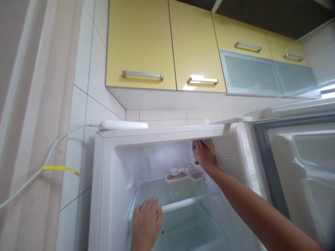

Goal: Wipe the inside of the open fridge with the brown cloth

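Observation:
My right hand [205,155] reaches into the upper back right corner of the open fridge [167,134]. Its fingers press a patterned brown and beige cloth [210,146] against the inner wall. Near the front edge of the upper glass shelf [172,193], at its left end, is my left hand [147,219]. The fingers there are stretched out with nothing in them, and the thumb is apart; whether they touch the shelf edge I cannot tell. Two small clear-wrapped food trays [176,175] sit side by side at the back of that shelf, below my right hand.
The fridge door [300,167] stands open on the right. A lower glass shelf [188,232] lies beneath. On the fridge top rests a white device [123,125] with a cable [54,146] running left. Yellow wall cabinets [141,42] hang above; a curtain [39,122] is at left.

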### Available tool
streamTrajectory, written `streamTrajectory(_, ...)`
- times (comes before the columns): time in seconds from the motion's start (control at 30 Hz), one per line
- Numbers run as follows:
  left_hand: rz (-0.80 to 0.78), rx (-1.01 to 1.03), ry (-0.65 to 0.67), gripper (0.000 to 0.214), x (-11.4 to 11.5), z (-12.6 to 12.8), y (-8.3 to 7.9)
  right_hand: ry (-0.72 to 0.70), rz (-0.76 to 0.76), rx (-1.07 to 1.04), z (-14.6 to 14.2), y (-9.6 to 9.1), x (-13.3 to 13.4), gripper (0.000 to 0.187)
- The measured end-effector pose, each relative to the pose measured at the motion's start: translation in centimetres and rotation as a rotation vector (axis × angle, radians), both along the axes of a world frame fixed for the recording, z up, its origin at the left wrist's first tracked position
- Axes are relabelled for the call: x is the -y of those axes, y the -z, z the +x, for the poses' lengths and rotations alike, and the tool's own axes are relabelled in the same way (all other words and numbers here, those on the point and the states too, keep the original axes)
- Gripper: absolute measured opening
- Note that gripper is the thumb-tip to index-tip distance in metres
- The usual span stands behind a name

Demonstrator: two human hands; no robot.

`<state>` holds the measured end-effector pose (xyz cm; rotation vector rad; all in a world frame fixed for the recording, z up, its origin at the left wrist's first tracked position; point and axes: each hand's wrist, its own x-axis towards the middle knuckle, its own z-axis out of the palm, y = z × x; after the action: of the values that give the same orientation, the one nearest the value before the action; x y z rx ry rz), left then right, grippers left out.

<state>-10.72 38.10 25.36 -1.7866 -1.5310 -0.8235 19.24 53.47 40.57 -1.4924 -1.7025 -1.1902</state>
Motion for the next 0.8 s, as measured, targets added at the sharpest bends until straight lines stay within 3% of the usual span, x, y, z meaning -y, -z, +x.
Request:
streamTrajectory(0.3, 0.140, -0.150, 0.009, 0.032, -2.5, -1.9, 2.0, -0.069, -0.007, -0.069, -2.0, 0.8, -8.8, 0.040)
streamTrajectory(0.5, 0.096, -0.178, 0.022, 0.034, -3.7, -3.3, 3.0, -0.147, -0.078, -0.084, -2.9, 0.8, -13.8, 0.037)
streamTrajectory(0.63, 0.089, -0.209, 0.000, 0.034, -3.9, -3.6, 3.3, -0.245, -0.158, -0.129, -3.3, 1.2, -14.8, 0.034)
streamTrajectory(0.8, 0.200, -0.236, -0.009, 0.031, -2.7, -2.3, 2.3, -0.406, -0.322, -0.309, -2.8, 2.1, -13.0, 0.030)
